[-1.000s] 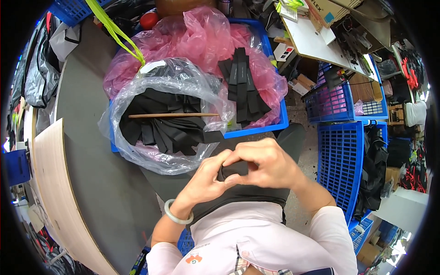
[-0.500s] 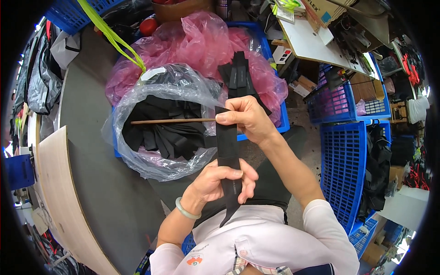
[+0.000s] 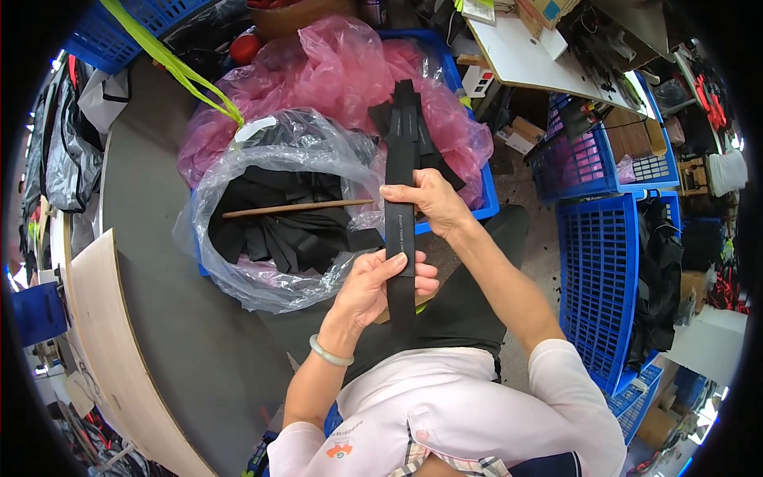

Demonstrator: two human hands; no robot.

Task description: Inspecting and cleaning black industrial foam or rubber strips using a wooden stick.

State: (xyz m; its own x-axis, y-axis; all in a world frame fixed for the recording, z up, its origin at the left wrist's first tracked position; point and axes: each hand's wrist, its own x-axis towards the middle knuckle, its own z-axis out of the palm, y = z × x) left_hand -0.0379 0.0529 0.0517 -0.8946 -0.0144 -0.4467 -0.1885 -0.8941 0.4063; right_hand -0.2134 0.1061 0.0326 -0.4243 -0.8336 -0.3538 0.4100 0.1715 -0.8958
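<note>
A flat black fabric strap [image 3: 400, 230] with small pale printing hangs upright in front of me, gripped by both hands. My right hand [image 3: 433, 203] pinches its upper part, thumb on the front. Below it, my left hand [image 3: 372, 278] holds the strap with the thumb on the printed face and fingers behind. The lower end hangs over my lap. A slim brown wooden stick [image 3: 294, 209] crosses the mouth of a clear plastic bag [image 3: 278, 300], over black fabric pieces [image 3: 286, 245]. Its right tip is close to my right thumb; whether they touch I cannot tell.
More black straps [image 3: 425, 135] lie on pink plastic sheeting [image 3: 334, 67] in a blue crate [image 3: 486, 203]. A grey work surface [image 3: 167, 318] with a wooden board [image 3: 103, 318] is at left. Blue baskets [image 3: 596, 286] stand at right. A yellow-green band [image 3: 179, 60] runs to the bag.
The strap has straightened and turned its printing up between my hands, its upper part now reaching higher. My left hand has moved up nearer the right. The stick's right end has tilted slightly upward.
</note>
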